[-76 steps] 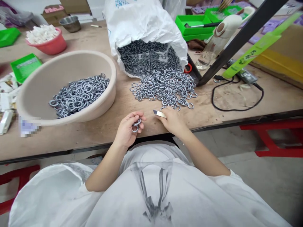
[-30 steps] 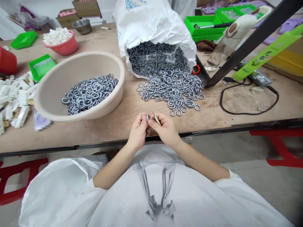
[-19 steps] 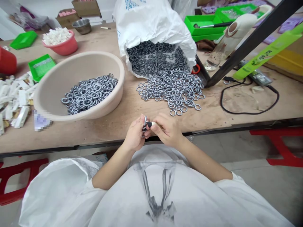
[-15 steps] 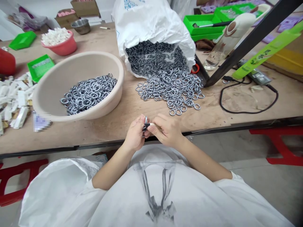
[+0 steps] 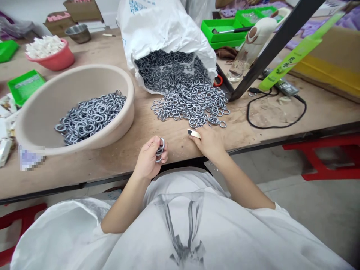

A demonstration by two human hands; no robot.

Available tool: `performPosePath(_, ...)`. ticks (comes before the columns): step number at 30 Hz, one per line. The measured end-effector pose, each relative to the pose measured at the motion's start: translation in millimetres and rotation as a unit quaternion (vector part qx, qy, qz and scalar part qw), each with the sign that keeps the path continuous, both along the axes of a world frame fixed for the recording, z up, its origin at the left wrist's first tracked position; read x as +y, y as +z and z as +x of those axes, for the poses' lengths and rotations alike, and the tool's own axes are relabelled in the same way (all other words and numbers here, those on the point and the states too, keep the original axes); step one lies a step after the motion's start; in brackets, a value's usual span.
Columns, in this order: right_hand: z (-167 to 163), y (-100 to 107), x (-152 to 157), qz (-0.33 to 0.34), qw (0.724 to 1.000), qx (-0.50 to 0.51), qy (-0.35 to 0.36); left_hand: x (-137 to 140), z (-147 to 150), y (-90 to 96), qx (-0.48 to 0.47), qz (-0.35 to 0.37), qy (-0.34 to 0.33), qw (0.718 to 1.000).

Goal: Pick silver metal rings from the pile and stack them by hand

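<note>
My left hand [image 5: 150, 157] is closed around a few grey metal-looking rings [image 5: 160, 150], above the table's front edge. My right hand [image 5: 209, 142] grips a small knife [image 5: 194, 133] with a pale handle and a dark slanted tip that points left. Just beyond that hand lies a loose heap of rings [image 5: 194, 101], spilling out of a white sack [image 5: 165, 30] tipped on its side. Some of my right fingertips are hidden, so I cannot tell whether they touch a ring. To the left stands a wide beige basin [image 5: 36, 108] with many similar rings [image 5: 92, 116] in it.
A dark slanted metal bar [image 5: 261, 56] rises right of the sack, near a bottle [image 5: 260, 32] and a black cable [image 5: 253, 123]. Green trays [image 5: 209, 28] stand behind. At left are a red bowl [image 5: 60, 60] of white pieces and a green tray [image 5: 17, 90].
My hands have moved apart. The right hand has gone forward and right to the heap with the knife; the left keeps the rings. The view has shifted, so the table things appear further left.
</note>
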State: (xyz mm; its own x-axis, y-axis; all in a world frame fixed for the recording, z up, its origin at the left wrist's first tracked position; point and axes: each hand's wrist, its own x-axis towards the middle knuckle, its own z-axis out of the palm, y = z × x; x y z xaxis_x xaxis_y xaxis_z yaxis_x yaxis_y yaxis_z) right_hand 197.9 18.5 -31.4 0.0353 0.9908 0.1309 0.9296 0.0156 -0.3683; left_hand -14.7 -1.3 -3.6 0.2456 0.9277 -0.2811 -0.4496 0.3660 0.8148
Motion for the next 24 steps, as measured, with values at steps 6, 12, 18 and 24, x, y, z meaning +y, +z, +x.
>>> performPosePath(6,-20.3,1.8,-0.2,-0.052,0.907,0.405,0.109,6.2,1.7,-8.8,0.018,-0.025,0.016,0.999)
performPosePath(12,-65.0,13.2,-14.9,-0.112,0.742,0.653,0.103,-5.1,19.6,-14.6,0.033,0.018,0.022,0.999)
performPosePath(18,-62.5,16.3,-12.5,-0.096,0.768,0.619,0.135,-4.3,7.7,-15.9,0.183,0.137,0.041,0.973)
performPosePath(24,-51.9,18.7,-5.6,-0.114,0.792,0.571,0.181,0.1,0.7,-8.7,0.212,0.140,-0.021,0.967)
